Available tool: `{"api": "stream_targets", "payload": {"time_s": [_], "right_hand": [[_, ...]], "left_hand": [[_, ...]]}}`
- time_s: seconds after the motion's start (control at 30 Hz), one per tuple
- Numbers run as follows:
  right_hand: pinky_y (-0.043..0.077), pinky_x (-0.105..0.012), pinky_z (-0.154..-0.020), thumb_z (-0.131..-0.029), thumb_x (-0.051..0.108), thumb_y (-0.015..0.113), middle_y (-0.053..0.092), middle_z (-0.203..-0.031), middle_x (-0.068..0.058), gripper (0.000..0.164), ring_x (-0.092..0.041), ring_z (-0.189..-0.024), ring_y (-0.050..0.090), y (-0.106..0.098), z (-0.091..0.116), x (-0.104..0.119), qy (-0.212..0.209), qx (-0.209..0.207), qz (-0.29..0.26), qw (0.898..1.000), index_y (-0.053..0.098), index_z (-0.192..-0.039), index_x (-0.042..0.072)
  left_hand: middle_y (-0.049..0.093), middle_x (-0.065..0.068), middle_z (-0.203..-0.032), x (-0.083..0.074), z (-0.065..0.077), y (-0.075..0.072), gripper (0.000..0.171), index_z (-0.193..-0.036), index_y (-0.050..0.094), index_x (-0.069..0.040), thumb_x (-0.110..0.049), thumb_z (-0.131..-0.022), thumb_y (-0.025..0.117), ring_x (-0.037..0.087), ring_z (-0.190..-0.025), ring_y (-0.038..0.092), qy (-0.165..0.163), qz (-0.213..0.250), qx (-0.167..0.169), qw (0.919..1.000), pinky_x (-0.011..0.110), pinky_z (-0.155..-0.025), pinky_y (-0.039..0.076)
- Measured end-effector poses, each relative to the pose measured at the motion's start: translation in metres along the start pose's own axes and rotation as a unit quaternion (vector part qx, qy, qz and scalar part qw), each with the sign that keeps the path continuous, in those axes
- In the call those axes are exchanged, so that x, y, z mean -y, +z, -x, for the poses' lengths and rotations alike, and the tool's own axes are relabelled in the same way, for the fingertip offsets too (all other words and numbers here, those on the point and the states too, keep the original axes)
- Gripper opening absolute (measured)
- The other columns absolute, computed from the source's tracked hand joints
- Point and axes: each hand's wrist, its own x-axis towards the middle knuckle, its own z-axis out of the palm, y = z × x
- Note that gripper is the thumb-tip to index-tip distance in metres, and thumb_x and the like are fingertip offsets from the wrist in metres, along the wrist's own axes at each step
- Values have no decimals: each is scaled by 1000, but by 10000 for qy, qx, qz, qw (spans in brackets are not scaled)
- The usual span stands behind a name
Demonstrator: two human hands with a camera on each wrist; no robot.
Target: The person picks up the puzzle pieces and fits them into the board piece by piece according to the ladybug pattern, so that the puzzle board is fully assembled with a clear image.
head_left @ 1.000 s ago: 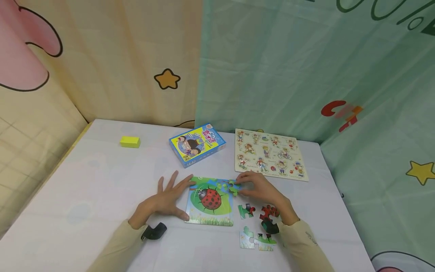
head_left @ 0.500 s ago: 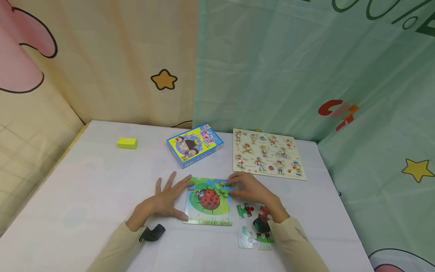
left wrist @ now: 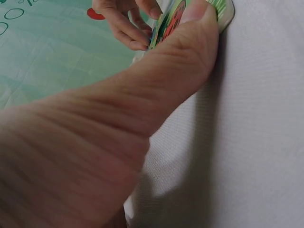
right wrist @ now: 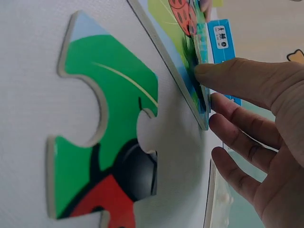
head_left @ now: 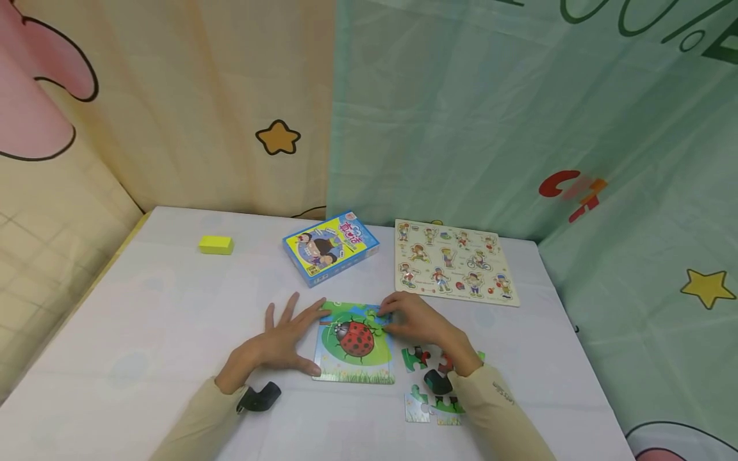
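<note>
The ladybug puzzle board [head_left: 356,372] lies flat on the white table in the head view. My left hand [head_left: 282,344] is spread along its left side, with the thumb at the lower left corner and a fingertip at the upper left. At the board's upper right corner, my right hand [head_left: 419,321] pinches a green and blue puzzle piece [head_left: 375,320] between thumb and fingers. The right wrist view shows that piece edge-on, tilted over the board. Close to this hand lies a loose puzzle piece [right wrist: 118,61], green with black and red parts.
More loose puzzle pieces [head_left: 416,407] lie right of the board, partly hidden by the right wrist and its black camera [head_left: 438,382]. Behind stand a blue and yellow box [head_left: 331,246] and a wooden picture board [head_left: 455,262]. A yellow block [head_left: 216,245] sits at the back left.
My right hand has moved left with the puzzle piece, from beyond the board's right edge to over its upper right corner. The left hand stays at the board's left side.
</note>
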Motion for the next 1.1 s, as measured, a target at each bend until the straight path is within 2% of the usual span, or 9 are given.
{"api": "stream_targets", "payload": {"time_s": [0.33,0.63,0.83,1.1], "right_hand": [[49,-45,-103,-87,10,76,67,-118,-9,26,-27,-115,61,1,0,8,154,-51,51,9999,75,-112,2],[52,-42,-99,-87,11,75,68,-111,-5,24,-23,-109,63,5,1,12,459,-55,73,9989,76,-110,5],[52,-42,-97,-88,9,74,69,-110,-5,23,-24,-108,64,5,2,14,387,-83,142,9991,76,-110,4],[52,-42,-99,-89,17,75,69,-118,-3,29,-21,-113,63,5,9,8,507,22,-278,9983,73,-117,9]], "left_hand": [[13,10,-169,0,0,0,109,-156,34,-18,-49,-67,89,51,-150,-14,44,31,12,10000,78,-107,-17],[13,9,-169,2,0,0,109,-156,34,-19,-50,-67,89,51,-150,-14,34,19,14,10000,78,-107,-17],[13,9,-169,1,0,0,109,-156,34,-19,-50,-67,89,51,-150,-14,20,1,23,10000,78,-107,-17],[13,9,-169,1,0,-1,109,-156,34,-19,-51,-67,89,51,-150,-13,2,-16,35,10000,78,-107,-16]]}}
